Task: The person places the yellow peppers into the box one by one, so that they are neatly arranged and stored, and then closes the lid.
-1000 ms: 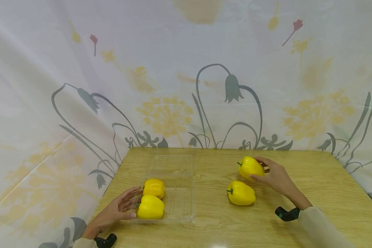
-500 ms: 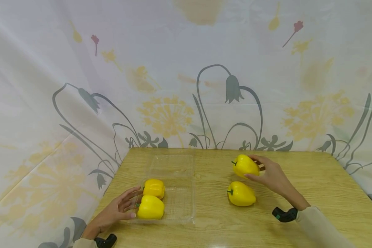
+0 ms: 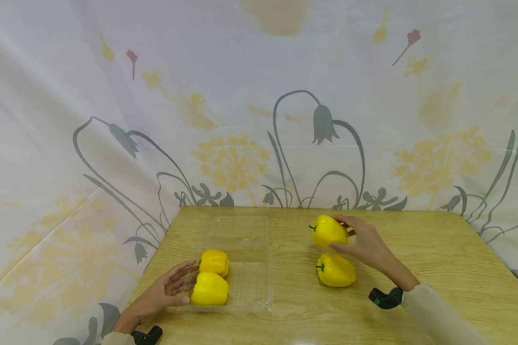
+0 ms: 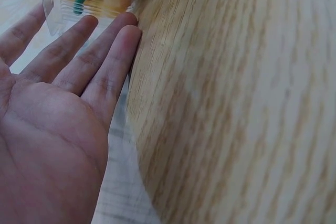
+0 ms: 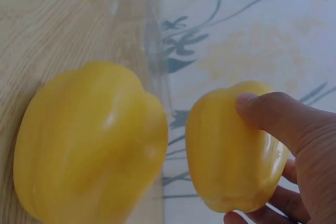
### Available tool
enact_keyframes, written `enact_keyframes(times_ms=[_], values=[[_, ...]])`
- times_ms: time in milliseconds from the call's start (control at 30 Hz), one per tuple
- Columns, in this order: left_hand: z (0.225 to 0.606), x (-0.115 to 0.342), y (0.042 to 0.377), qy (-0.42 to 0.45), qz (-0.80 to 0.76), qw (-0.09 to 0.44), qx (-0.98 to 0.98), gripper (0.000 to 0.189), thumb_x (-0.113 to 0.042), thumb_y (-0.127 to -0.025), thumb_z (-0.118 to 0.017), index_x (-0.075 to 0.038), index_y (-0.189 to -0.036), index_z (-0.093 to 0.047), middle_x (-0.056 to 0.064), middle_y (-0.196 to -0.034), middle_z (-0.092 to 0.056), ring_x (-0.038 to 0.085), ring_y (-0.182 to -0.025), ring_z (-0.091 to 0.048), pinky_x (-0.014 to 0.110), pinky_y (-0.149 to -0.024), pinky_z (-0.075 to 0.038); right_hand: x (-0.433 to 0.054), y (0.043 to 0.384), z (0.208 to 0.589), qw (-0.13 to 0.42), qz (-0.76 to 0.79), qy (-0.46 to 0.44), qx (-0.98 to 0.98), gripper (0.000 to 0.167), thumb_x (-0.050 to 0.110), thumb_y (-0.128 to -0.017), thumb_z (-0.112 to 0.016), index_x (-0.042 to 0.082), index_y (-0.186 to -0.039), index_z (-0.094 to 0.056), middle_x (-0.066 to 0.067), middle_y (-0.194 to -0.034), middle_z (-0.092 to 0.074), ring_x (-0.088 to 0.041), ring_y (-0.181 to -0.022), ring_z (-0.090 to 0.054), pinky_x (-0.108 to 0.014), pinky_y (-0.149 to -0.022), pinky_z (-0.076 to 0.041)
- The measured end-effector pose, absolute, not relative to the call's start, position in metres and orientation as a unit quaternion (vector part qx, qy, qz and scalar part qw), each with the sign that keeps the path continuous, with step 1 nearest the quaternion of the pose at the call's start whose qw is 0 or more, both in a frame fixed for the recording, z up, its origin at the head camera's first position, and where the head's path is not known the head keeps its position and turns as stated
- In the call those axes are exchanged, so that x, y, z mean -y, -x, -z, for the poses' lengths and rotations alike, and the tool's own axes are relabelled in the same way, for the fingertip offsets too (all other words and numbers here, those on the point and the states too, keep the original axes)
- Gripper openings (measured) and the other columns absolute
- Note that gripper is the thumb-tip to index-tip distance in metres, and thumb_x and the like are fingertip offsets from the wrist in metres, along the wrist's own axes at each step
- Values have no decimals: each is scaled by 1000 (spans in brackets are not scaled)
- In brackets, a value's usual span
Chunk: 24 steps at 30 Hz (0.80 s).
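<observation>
My right hand [image 3: 364, 243] grips a yellow bell pepper [image 3: 329, 231] between thumb and fingers, raised over the table; the right wrist view shows the thumb across this held pepper [image 5: 226, 145]. Just in front of it, a second yellow pepper [image 3: 336, 270] lies on the wood with its green stem pointing left. Two more peppers, a rear one [image 3: 214, 262] and a front one [image 3: 209, 289], sit in the left part of a clear plastic clamshell box [image 3: 252, 292]. My left hand [image 3: 158, 293] touches the box's left side with extended fingers, as the left wrist view also shows.
The box's transparent lid [image 3: 238, 231] lies folded back behind its base. A wooden table [image 3: 293, 306] carries everything, ending at a flower-patterned cloth [image 3: 241, 96] at the back and left. A black wrist device [image 3: 386, 298] sits on the right wrist.
My right hand has carried its pepper leftward over the table, towards the box. The left hand, the box and the other peppers stay where they were.
</observation>
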<state>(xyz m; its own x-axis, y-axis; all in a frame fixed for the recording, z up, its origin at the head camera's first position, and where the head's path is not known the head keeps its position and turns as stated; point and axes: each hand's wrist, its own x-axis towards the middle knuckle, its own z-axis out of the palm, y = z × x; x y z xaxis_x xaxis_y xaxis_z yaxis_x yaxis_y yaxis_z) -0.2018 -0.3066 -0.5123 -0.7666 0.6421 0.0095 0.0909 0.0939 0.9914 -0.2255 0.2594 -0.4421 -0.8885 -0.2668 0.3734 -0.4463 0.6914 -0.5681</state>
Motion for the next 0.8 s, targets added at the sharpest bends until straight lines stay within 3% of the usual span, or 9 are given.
enact_keyframes(times_ms=[500, 667, 800], values=[[513, 306, 202, -248, -628, 233, -699, 82, 2, -101, -61, -9, -166, -12, 35, -165, -9, 4, -136, -50, 31, -109, -48, -222, 228, 441, 119, -355, -234, 897, 71, 31, -85, -88, 4, -143, -58, -14, -132, -63, -24, -104, -62, -49, -85, -60], [513, 307, 202, -246, -622, 231, -707, 81, 2, -101, -61, -10, -166, -13, 33, -165, -11, 2, -135, -49, 30, -109, -47, -207, 227, 443, 114, -357, -251, 893, 70, 30, -84, -88, 5, -143, -59, -13, -132, -63, -21, -102, -61, -43, -84, -60], [513, 307, 202, -250, -617, 227, -711, 81, 2, -101, -61, -9, -166, -14, 31, -165, -14, 2, -136, -48, 29, -109, -47, -194, 226, 442, 109, -367, -266, 885, 70, 27, -83, -89, 4, -142, -59, -12, -130, -64, -20, -101, -61, -46, -84, -60]])
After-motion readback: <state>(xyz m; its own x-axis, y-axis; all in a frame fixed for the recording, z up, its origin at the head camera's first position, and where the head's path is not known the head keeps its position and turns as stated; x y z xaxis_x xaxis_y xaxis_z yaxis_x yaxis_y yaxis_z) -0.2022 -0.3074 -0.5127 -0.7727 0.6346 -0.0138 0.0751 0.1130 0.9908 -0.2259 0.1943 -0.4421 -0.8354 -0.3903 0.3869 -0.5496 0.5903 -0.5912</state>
